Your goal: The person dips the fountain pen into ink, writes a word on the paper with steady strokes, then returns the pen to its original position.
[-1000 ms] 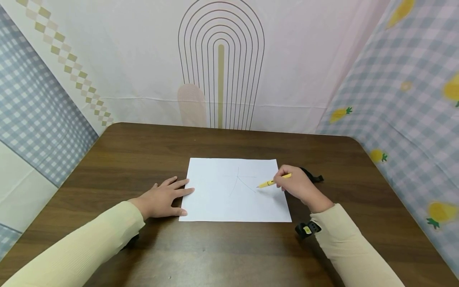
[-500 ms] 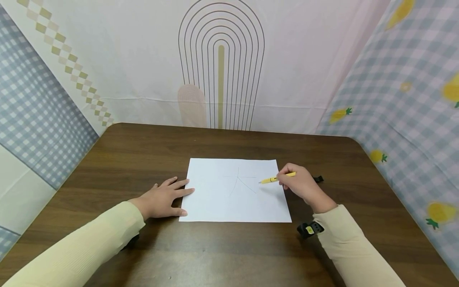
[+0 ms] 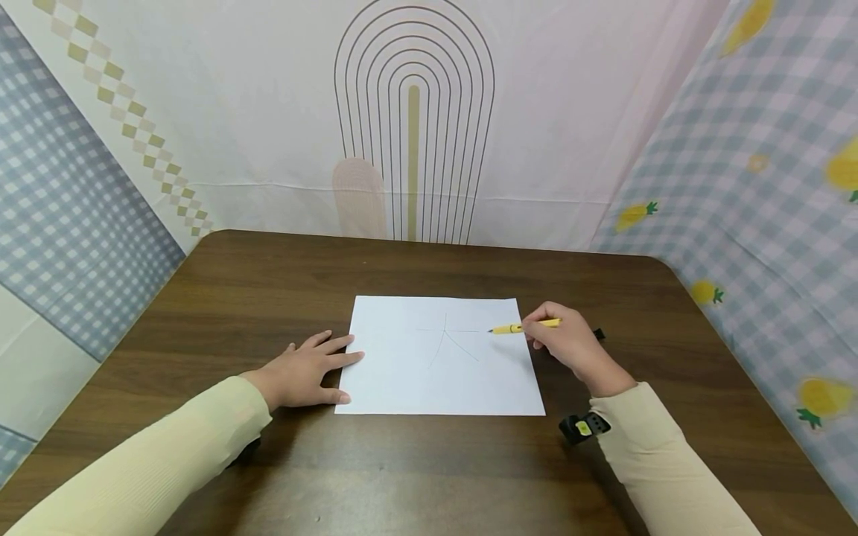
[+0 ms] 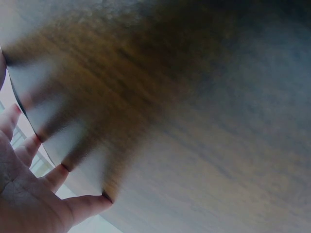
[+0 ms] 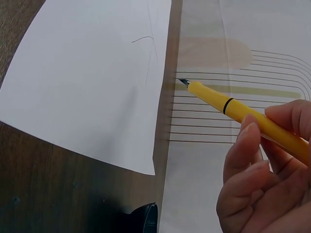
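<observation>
A white sheet of paper (image 3: pixel 402 380) lies on the brown table, with thin strokes (image 3: pixel 445 330) drawn on it: a line across, a short upright and two slanting legs. My left hand (image 3: pixel 304 372) rests at the sheet's left edge with its fingers spread, fingertips on the paper. Over the sheet's right edge, my right hand (image 3: pixel 566 342) pinches a yellow fountain pen (image 3: pixel 516 327) between thumb and fingers. The pen's dark nib (image 5: pixel 183 82) points left and is raised off the sheet in the right wrist view, just right of the crossing line.
Beyond my right hand a black strap-like thing (image 3: pixel 599 334) lies on the table (image 3: pixel 429 476), mostly hidden. A patterned cloth (image 3: pixel 268 112) hangs behind the table's far edge, and checked cloth (image 3: pixel 757 223) hangs at the sides.
My right hand has lifted the pen away from the end of the right slanting stroke and moved up and slightly right. My left hand and the sheet have stayed put.
</observation>
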A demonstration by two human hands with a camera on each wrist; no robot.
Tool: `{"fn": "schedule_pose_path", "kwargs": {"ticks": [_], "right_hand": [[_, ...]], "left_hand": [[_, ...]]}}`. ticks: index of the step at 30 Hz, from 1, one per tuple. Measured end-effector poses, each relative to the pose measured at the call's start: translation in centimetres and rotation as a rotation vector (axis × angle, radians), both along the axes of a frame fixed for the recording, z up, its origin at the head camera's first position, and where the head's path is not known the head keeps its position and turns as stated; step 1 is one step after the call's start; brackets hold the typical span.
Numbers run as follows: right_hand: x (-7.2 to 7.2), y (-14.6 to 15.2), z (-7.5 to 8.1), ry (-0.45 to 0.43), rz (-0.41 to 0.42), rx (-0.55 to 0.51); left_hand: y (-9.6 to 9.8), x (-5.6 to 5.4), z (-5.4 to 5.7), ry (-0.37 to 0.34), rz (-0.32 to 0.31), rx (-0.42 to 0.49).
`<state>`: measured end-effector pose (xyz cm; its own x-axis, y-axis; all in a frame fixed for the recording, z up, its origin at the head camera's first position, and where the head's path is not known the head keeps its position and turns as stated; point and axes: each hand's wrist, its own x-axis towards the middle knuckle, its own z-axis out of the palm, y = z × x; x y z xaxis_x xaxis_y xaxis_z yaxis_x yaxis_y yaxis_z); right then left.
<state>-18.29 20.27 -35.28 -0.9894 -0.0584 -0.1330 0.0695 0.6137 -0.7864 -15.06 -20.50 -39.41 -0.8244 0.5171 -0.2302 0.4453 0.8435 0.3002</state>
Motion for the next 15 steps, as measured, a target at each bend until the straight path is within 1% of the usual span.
{"fn": "schedule_pose_path", "kwargs": {"ticks": [15], "right_hand": [[-0.1, 1.2, 0.0, 0.03, -0.013, -0.046]], "left_hand": [[0.0, -0.1, 0.0, 0.006, -0.006, -0.001]]}}
